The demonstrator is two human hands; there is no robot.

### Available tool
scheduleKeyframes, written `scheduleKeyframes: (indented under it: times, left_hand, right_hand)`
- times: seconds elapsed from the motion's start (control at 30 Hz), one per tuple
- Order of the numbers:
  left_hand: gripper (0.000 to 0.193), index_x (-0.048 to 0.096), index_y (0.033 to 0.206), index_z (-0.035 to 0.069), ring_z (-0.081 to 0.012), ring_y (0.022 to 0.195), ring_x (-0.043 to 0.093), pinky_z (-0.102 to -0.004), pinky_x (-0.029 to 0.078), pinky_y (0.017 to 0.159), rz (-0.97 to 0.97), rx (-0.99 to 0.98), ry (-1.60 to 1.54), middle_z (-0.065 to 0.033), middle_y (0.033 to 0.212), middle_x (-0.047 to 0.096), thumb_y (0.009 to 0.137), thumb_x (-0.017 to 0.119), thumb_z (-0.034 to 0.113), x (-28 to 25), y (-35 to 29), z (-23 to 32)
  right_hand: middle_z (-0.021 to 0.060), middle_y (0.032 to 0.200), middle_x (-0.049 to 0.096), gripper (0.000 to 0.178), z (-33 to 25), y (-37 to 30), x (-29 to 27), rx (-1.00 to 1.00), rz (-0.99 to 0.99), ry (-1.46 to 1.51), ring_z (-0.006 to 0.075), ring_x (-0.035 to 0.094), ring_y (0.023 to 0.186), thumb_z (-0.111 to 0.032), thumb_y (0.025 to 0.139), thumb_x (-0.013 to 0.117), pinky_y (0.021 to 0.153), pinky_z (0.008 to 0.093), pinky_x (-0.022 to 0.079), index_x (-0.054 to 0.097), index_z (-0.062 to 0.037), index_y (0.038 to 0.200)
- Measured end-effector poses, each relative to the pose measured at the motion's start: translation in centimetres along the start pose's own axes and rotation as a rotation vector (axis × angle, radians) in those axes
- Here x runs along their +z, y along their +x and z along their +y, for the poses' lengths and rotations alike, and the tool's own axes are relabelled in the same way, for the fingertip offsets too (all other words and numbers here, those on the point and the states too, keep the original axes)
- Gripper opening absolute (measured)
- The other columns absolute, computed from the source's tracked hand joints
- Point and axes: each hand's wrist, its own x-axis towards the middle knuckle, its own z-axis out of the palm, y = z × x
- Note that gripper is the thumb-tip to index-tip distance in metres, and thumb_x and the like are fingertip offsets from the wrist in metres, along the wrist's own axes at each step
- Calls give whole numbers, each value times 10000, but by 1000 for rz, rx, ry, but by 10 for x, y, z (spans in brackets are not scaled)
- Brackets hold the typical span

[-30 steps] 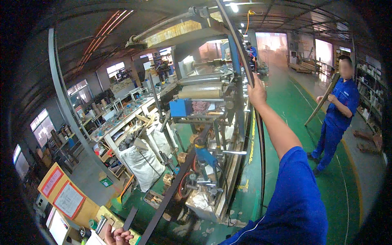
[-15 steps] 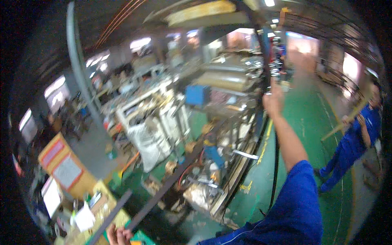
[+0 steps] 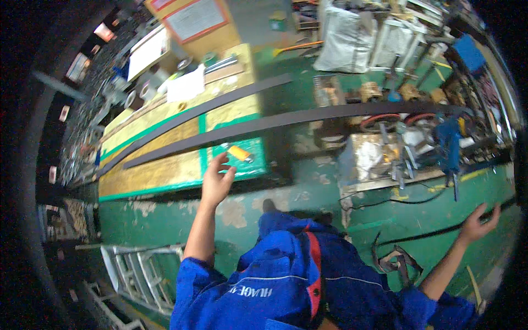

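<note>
Over the near edge of the yellow-topped table, my left hand [image 3: 218, 180] is open, with fingers and thumb apart and nothing in them. Just beyond its fingertips lies a small orange object with a dark end [image 3: 239, 153], perhaps a cutter. A long dark strip [image 3: 308, 116] runs from the table across to the machine at the right. Behind it, a shorter dark strip [image 3: 192, 114] lies slantwise on the table, its end past the far edge. At the far right, my right hand [image 3: 479, 225] is open above the green floor, near a black strap [image 3: 426, 236].
Green tape borders the table [image 3: 165, 179], which bears paper [image 3: 186, 86] and tape rolls [image 3: 133, 100]. A white sack [image 3: 344, 44] stands beyond. Metal tools [image 3: 404, 159] lie by the machine at right. A pale metal frame [image 3: 137, 272] rests at lower left.
My view has swung down and left to the table. My right hand has come down from the upright machine part to low at the right. My left hand is now apart from the dark strips.
</note>
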Motion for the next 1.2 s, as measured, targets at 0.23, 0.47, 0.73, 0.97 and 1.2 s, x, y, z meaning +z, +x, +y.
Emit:
scheduleKeyframes:
  times: [0.23,0.47,0.73,0.97,1.2]
  left_hand:
    - [826,413,1524,42,-408,1365,495,-470,436,1129,-6,1,679,-237,1516,470,815,798,222,-77,39,-156]
    - [733,469,1467,43,-404,1421,432,-508,361,1177,-19,295,797,-220,1508,491,787,741,75,-138,166,-235]
    - [615,614,1173,41,-439,927,704,-504,570,791,-617,255,688,-240,985,727,668,851,298,-153,253,-248]
    - [593,654,952,47,-442,821,701,-515,556,735,-467,218,834,-219,847,715,613,864,486,-187,207,-264]
    - [431,640,1250,48,-408,873,684,-506,561,785,-819,88,961,-242,1118,718,975,675,377,-201,181,-258]
  right_hand:
    - [184,1239,667,260,-411,-191,11,-116,-708,738,398,586,1217,-92,798,723,1059,521,436,675,-8,1040]
    - [195,1139,692,399,-690,-251,75,-101,-999,886,396,641,1064,-151,739,727,893,488,523,690,-14,1112]
    - [67,988,655,232,-776,-297,99,-289,-1215,336,263,623,962,-182,862,584,828,404,472,683,-71,1039]
    - [171,1094,664,348,-652,-291,26,426,-1697,820,380,642,1073,-248,900,641,945,508,513,654,-87,1208]
    - [176,1096,675,362,-533,-290,-22,514,-1414,614,399,647,1010,-294,929,667,863,505,525,639,-90,1227]
